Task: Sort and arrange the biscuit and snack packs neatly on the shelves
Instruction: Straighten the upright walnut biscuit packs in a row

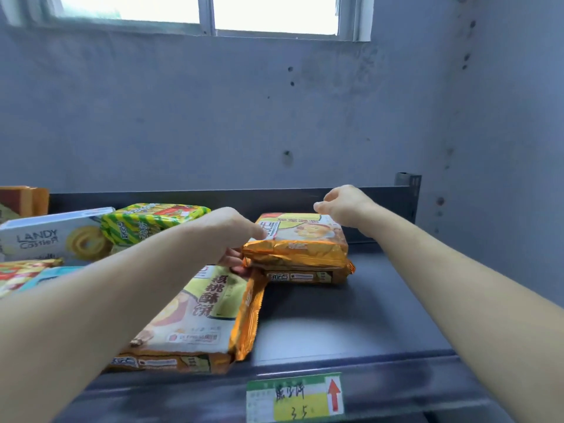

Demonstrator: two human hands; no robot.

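Far left on the dark metal shelf (351, 315), an orange box (23, 199) stands at the back against the shelf's raised rear lip. Just in front lies a white cookie box (52, 236) printed with ring biscuits, and a green-and-yellow striped snack pack (146, 221) leans over its right end. Down at the left edge, a red-and-yellow pack (21, 270) pokes into view, mostly cut off.

Moving in, the left hand (229, 236) reaches across, thumb on top and fingers under the left end of the top orange pack (299, 239), closed on it in a pinch. That pack sits on a second orange pack (305, 274), the pair well back on the shelf. Nearer the front edge, partly under the left forearm, a front pack (207, 312) of the same kind lies on one more like it, angled.

Right of centre, the right hand (345, 206) hovers at the far right corner of the top orange pack, fingers curled loosely and apart, holding nothing; whether it touches the wrapper is hard to call. The shelf to the right is bare metal.

Below, a green-and-yellow price label (294, 398) with a red arrow sticks to the shelf's front rail. Behind everything, a grey pitted wall (274, 117), with a bright window (198, 10) up top.
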